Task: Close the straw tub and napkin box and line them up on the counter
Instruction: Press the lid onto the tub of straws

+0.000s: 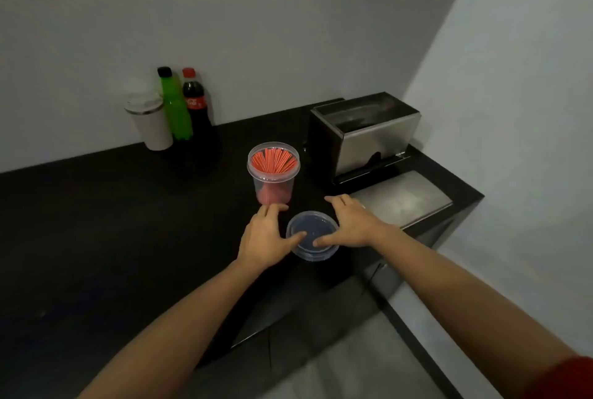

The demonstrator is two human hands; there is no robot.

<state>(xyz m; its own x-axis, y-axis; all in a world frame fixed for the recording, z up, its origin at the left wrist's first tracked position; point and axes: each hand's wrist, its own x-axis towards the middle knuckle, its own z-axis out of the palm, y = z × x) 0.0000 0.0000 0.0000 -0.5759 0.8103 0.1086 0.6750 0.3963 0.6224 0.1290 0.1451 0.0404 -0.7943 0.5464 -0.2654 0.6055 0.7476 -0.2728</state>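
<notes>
A clear plastic tub (273, 185) full of red straws stands uncovered on the black counter (96, 222). Its clear round lid (313, 235) lies flat on the counter in front of it. My left hand (268, 236) rests at the lid's left side and my right hand (348, 223) at its right side. Both thumbs touch the lid's top, fingers spread. The steel napkin box (369, 135) stands at the back right with its top uncovered. Its flat steel cover (404, 198) lies on the counter in front of it.
A white tumbler (150, 124), a green bottle (175, 106) and a cola bottle (195, 109) stand against the back wall at the left. The counter's front edge runs just below the lid, and a wall closes the right side.
</notes>
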